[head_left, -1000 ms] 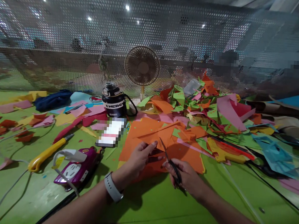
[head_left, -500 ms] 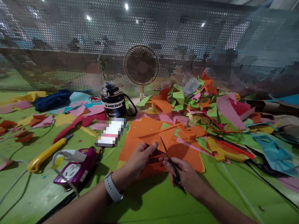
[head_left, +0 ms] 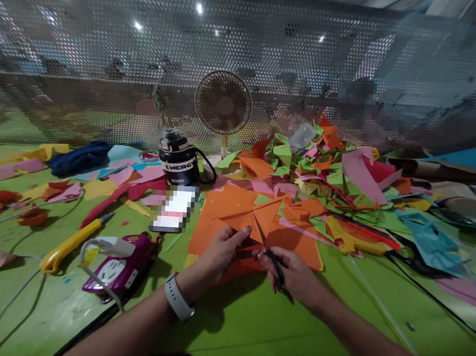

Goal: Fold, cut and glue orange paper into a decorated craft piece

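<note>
My right hand (head_left: 291, 272) is closed round the handles of dark scissors (head_left: 272, 255), their blades pointing up and away over orange paper. The blades look closed or nearly so. Close beside it, my left hand (head_left: 221, 252), with a white watch on the wrist, pinches a small piece of orange paper (head_left: 249, 247) between thumb and fingers; the hand hides part of it. Beneath both hands lie sheets of orange paper (head_left: 220, 204) with cut strips and scraps on top.
A phone (head_left: 174, 209), black bottle (head_left: 178, 158) and fan (head_left: 223, 103) stand beyond my hands. Left are a purple power strip (head_left: 119, 267) and a yellow-handled tool (head_left: 70, 245). Right are a yellow glue gun (head_left: 349, 237) with its cable and a heap of coloured paper scraps (head_left: 303, 160).
The whole view has shifted slightly, with the table things sitting a little further left. Both hands keep nearly the same pose, the scissors still in my right hand.
</note>
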A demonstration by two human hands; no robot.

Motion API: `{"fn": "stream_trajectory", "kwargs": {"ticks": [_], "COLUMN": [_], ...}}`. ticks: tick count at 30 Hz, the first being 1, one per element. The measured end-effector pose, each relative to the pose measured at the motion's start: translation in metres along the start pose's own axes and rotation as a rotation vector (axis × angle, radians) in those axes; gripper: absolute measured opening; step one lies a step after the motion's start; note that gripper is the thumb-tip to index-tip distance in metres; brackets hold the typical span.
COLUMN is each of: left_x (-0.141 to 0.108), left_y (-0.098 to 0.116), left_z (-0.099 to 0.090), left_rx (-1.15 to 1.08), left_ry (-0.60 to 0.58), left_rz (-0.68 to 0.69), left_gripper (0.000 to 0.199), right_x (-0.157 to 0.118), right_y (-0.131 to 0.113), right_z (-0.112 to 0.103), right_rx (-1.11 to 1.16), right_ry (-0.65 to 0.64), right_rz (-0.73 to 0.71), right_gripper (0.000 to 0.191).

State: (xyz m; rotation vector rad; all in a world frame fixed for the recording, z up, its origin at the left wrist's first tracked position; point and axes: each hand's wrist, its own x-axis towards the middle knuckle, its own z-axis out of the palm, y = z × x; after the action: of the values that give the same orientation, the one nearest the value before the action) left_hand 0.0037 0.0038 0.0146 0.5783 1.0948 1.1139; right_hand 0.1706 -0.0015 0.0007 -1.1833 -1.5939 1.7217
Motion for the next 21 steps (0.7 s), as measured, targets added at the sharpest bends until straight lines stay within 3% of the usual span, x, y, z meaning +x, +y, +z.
{"fn": "stream_trajectory", "kwargs": {"ticks": [21], "left_x": [-0.0021], "left_y": [-0.0006], "left_z": [0.0001], "left_rx": [-0.01], "left_ry": [-0.03], "left_rz": [0.007], "left_gripper": [0.027], "right_x": [0.0013], "right_y": [-0.0037], "right_z": [0.0006], "right_rx": [0.009], "right_ry": [0.017], "right_rz": [-0.026], "right_gripper": [0.049]}}
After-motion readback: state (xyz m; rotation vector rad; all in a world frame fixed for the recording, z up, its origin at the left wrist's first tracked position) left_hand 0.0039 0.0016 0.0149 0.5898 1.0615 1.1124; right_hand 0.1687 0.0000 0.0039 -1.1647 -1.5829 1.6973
